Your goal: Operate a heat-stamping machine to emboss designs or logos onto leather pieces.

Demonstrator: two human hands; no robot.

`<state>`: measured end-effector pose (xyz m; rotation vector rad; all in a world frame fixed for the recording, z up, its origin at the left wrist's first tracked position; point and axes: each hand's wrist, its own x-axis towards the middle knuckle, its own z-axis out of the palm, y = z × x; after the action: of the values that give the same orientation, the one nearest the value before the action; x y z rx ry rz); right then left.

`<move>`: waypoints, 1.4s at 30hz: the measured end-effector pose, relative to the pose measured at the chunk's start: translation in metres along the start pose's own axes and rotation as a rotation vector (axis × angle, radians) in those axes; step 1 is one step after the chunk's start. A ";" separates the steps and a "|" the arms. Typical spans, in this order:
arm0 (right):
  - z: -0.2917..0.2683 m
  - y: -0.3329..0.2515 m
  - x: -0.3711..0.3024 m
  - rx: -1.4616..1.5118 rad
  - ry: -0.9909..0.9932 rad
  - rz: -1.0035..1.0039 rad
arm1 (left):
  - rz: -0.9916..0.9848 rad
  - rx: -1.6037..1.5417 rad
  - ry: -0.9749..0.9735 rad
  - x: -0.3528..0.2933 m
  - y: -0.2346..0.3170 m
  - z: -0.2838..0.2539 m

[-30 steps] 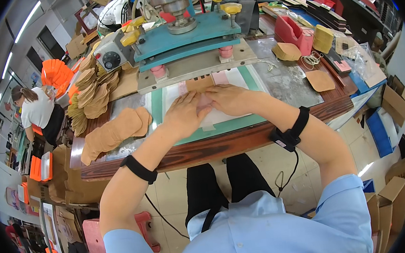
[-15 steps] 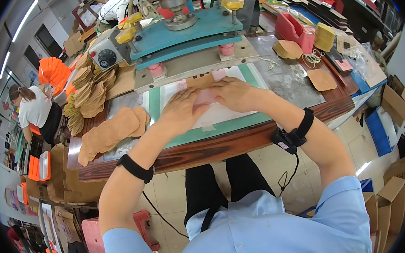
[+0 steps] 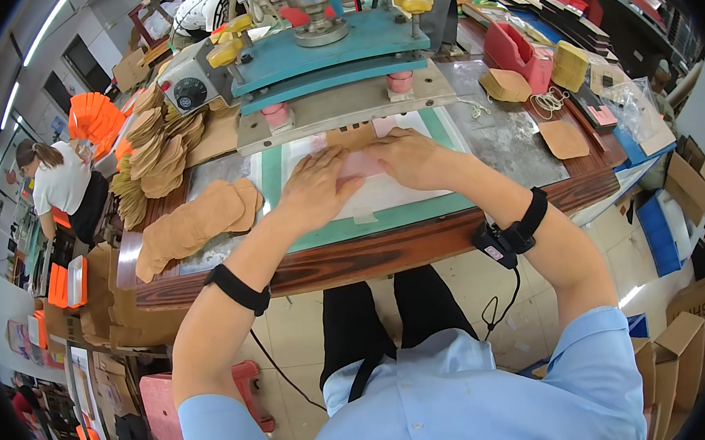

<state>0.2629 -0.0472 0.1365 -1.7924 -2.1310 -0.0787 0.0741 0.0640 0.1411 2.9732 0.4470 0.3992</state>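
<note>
My left hand (image 3: 316,191) lies nearly flat, fingers stretched forward and thumb out to the side, on a thin pinkish sheet (image 3: 359,167). Opposite it, my right hand (image 3: 411,159) rests the same way at the sheet's right side. Just beyond my fingertips is a brown leather-like piece (image 3: 350,138) with small dark marks, partly covered by my fingers. Underneath is a white sheet (image 3: 389,202) on a green-bordered mat (image 3: 329,234). A press with a teal plate (image 3: 330,61) and a grey metal lower plate (image 3: 339,117) stands over the far end.
Several tan leather-like pieces (image 3: 194,225) lie fanned out on the left, with taller stacks (image 3: 158,153) behind. Beside the press sits a grey control box (image 3: 189,82). On the right are a single tan piece (image 3: 563,139), a red holder (image 3: 514,53) and white string (image 3: 548,102).
The view has shifted slightly. Both hands stay on the sheet in nearly the same place, with at most a small shift of the fingers.
</note>
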 end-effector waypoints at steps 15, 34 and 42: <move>0.008 -0.001 -0.002 -0.162 0.086 0.039 | -0.013 -0.106 -0.031 0.002 -0.001 -0.004; 0.008 0.010 0.000 -0.094 0.094 0.043 | -0.048 0.022 0.079 0.001 -0.004 0.000; 0.006 0.005 0.000 -0.163 0.132 0.038 | 0.032 0.187 0.099 0.004 -0.007 0.005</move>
<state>0.2660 -0.0445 0.1304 -1.8613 -2.0481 -0.3602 0.0777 0.0712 0.1362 3.1554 0.4710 0.5388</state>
